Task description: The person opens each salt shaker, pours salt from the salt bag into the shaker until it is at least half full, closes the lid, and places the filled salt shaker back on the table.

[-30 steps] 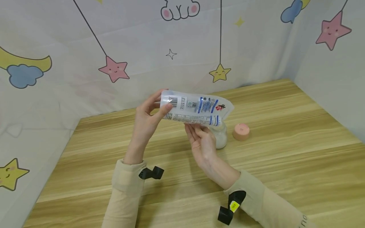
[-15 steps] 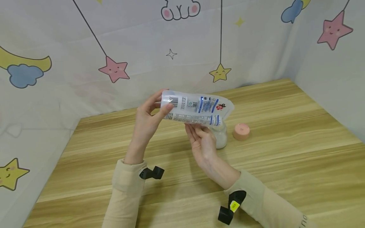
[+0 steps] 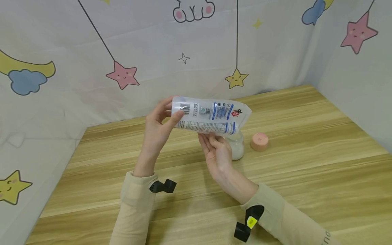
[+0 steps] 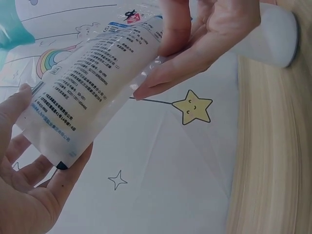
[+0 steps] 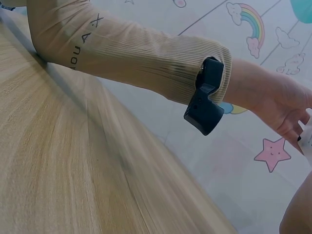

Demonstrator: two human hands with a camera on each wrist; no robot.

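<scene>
A clear plastic bag (image 3: 205,115) with white contents, a barcode and blue and black print lies tilted sideways in the air. My left hand (image 3: 157,127) grips its left end, thumb over the barcode side and fingers behind. From below, my right hand (image 3: 218,154) holds the other end; in the left wrist view the right hand (image 4: 209,48) has its fingers around the bag's edge. The bag's right end overlaps the top of a glass jar (image 3: 237,149) with white contents, hiding the jar's mouth. In the right wrist view, the left hand (image 5: 280,105) touches the bag's edge.
A round pink lid (image 3: 259,142) lies to the right of the jar on the wood-grain table (image 3: 306,163). A cartoon-printed cloth (image 3: 153,37) hangs behind the table. Black wrist cameras sit on both sleeves.
The bag has shifted very slightly in my hands, its lower edge a touch higher. Both hands, the jar and the lid stay in place.
</scene>
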